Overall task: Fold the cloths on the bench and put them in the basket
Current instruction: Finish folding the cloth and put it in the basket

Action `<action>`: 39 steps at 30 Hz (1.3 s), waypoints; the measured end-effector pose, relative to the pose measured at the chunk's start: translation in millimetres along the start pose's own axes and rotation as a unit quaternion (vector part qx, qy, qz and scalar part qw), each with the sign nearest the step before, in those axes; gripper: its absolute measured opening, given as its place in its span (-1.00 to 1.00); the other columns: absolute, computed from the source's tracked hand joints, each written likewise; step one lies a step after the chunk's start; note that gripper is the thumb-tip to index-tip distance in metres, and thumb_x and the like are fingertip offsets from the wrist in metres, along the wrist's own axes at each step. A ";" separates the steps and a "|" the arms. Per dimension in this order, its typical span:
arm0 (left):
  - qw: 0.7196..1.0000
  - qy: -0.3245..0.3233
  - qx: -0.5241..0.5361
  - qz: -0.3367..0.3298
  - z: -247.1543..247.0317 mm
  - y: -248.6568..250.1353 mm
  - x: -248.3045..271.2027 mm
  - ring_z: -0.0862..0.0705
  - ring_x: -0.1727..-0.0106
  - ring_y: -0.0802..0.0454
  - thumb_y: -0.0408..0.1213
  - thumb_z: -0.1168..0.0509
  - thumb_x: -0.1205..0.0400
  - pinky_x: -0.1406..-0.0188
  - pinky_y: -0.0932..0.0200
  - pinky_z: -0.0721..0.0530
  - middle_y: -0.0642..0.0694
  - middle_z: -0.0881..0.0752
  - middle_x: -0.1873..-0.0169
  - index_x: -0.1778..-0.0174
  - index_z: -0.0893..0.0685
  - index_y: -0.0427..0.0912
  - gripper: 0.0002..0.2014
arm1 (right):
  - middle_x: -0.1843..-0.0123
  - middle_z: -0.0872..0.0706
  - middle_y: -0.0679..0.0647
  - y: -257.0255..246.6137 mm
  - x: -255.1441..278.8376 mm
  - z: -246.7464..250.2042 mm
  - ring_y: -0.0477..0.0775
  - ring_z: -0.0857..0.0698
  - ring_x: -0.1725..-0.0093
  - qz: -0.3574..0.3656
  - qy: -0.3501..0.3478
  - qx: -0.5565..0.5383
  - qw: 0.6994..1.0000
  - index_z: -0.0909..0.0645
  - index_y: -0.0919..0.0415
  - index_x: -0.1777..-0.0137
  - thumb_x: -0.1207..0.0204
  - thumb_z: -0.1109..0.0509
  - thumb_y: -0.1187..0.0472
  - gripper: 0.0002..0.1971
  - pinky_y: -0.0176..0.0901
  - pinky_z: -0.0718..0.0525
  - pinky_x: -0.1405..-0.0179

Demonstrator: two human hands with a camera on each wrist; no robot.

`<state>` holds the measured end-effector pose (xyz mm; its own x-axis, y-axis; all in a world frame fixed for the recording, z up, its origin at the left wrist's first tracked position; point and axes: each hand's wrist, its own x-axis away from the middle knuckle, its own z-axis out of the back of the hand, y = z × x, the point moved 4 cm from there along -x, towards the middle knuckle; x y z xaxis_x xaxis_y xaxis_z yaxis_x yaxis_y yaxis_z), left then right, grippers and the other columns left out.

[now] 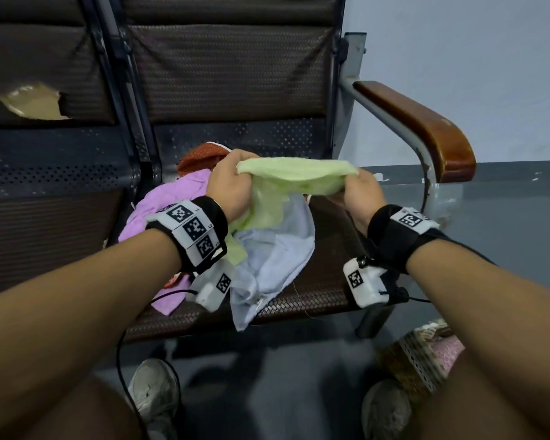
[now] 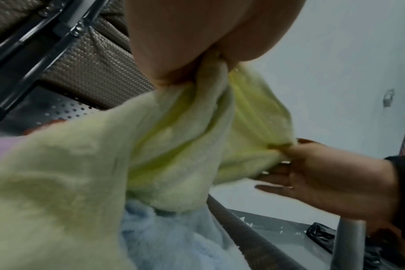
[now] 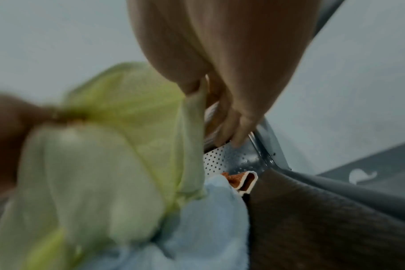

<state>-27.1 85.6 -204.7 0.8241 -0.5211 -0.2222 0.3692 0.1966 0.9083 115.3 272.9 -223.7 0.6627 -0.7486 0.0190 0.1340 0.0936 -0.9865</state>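
Here green cloth (image 1: 294,176) stretched between both hands, pinched at ends.

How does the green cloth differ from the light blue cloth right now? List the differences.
The green cloth is lifted off the seat, gripped by the left hand and right hand; the light blue cloth lies untouched on the bench. The green cloth is pulled out between the hands with its lower part hanging; the light blue cloth sits crumpled, one corner drooping over the seat's front edge. Both are unfolded and look soft.
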 end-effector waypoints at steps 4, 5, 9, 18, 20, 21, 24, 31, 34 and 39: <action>0.999 0.009 -0.031 -0.009 -1.5 -5.9 -1.8 -0.70 -0.15 -0.19 -0.49 -0.17 -0.62 -0.18 -0.13 -0.67 -0.12 -0.78 0.01 0.04 -0.72 -0.06 -0.71 | 0.13 -0.74 0.16 -17.9 6.3 -4.3 0.17 -0.73 0.04 -0.015 0.048 -0.190 0.981 -0.65 0.17 0.06 -0.69 -0.05 0.39 -0.67 0.06 -0.73 0.02; 0.999 0.014 -0.047 -0.014 -1.4 -6.5 -2.9 -0.70 -0.13 -0.21 -0.50 -0.18 -0.60 -0.11 -0.08 -0.67 -0.12 -0.78 0.06 0.07 -0.71 -0.07 -0.73 | 0.13 -0.75 0.17 -20.2 7.3 -4.7 0.17 -0.73 0.03 -0.009 0.042 -0.187 0.982 -0.67 0.18 0.07 -0.69 -0.11 0.37 -0.71 0.09 -0.73 -0.02; 0.982 -0.040 -0.179 -0.042 -8.7 -4.8 -1.9 -0.62 0.05 -0.17 -0.37 -0.34 -0.54 0.25 0.10 -0.35 -0.05 -0.63 0.20 0.16 -0.52 -0.12 -0.88 | 0.13 -0.82 0.15 -22.3 15.0 -7.9 0.11 -0.79 0.10 0.000 -0.036 -0.110 0.993 -0.71 0.21 0.07 -0.70 -0.28 0.21 -0.80 0.02 -0.77 0.03; 0.985 -0.017 -0.169 0.023 -7.9 11.2 -4.9 -0.70 -0.11 -0.34 -0.11 0.00 -0.53 -0.02 -0.04 -0.57 -0.39 -0.77 -0.07 -0.04 -0.75 -0.35 -0.49 | 0.12 -0.81 0.08 15.4 27.8 -8.4 0.11 -0.79 0.13 0.069 -0.238 0.478 0.843 -0.76 0.20 0.02 -0.46 -0.57 0.07 -0.79 -0.16 -0.65 0.20; 0.989 0.003 -0.112 0.094 1.8 7.4 -12.5 -0.67 -0.23 -0.38 -0.18 -0.01 -0.65 -0.20 -0.12 -0.63 -0.44 -0.72 -0.19 -0.22 -0.69 -0.41 -0.53 | 0.19 -0.76 0.16 29.4 25.8 0.4 0.19 -0.74 0.15 0.038 -0.235 0.533 0.812 -0.72 0.25 0.16 -0.59 -0.44 0.12 -0.79 -0.14 -0.55 0.26; 0.989 0.007 -0.087 0.123 4.7 4.1 -16.6 -0.66 -0.27 -0.39 -0.24 -0.07 -0.68 -0.26 -0.15 -0.65 -0.44 -0.70 -0.24 -0.28 -0.65 -0.42 -0.58 | 0.27 -0.71 0.14 32.5 22.7 6.6 0.18 -0.69 0.20 0.015 -0.218 0.509 0.833 -0.68 0.23 0.23 -0.64 -0.37 0.13 -0.76 -0.14 -0.52 0.32; 0.985 -0.013 -0.046 0.167 6.6 -4.2 -23.1 -0.70 -0.27 -0.33 -0.29 -0.20 -0.66 -0.12 -0.03 -0.71 -0.44 -0.70 -0.24 -0.28 -0.67 -0.43 -0.64 | 0.25 -0.70 0.14 22.9 8.2 21.6 0.14 -0.65 0.19 0.011 -0.093 0.346 0.934 -0.69 0.29 0.14 -0.69 -0.27 0.15 -0.72 -0.12 -0.54 0.25; 0.962 -0.021 0.124 0.241 -0.7 -6.2 -14.4 -0.79 -0.09 -0.29 -0.35 -0.43 -0.49 -0.20 -0.25 -0.75 -0.35 -0.81 -0.02 -0.05 -0.77 -0.38 -0.75 | 0.26 -0.76 -0.01 -10.9 27.3 -0.1 0.15 -0.69 0.39 0.163 -0.096 0.199 0.961 -0.48 0.02 -0.13 -0.64 -0.37 0.13 -0.85 0.00 -0.65 0.30; 0.955 -0.025 0.186 0.228 -6.5 4.7 -14.0 -0.75 0.21 -0.22 -0.51 -0.29 -0.58 0.15 -0.01 -0.79 -0.26 -0.77 0.25 0.19 -0.72 -0.34 -0.89 | 0.09 -0.80 -0.08 -20.4 46.9 -22.2 0.04 -0.61 0.49 0.278 -0.194 0.290 0.895 -0.38 -0.20 -0.47 -0.69 -0.27 0.18 -0.59 -0.07 -0.69 0.31; 0.940 -0.023 0.270 0.207 -11.3 19.6 -12.0 -0.78 -0.10 -0.31 -0.56 -0.05 -0.71 -0.02 0.00 -0.82 -0.41 -0.75 -0.15 -0.32 -0.65 -0.42 -0.65 | 0.20 -0.79 -0.03 -10.9 59.6 -52.3 0.08 -0.67 0.37 0.235 -0.297 0.399 0.835 -0.83 0.01 -0.05 -0.58 -0.13 0.42 -0.54 0.02 -0.73 0.12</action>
<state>-24.9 105.1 -188.2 0.8248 -0.5309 0.1947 -0.2620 -0.0536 0.9636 114.8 192.9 -220.3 0.9970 -0.0715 -0.0288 0.0482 0.8702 -0.4903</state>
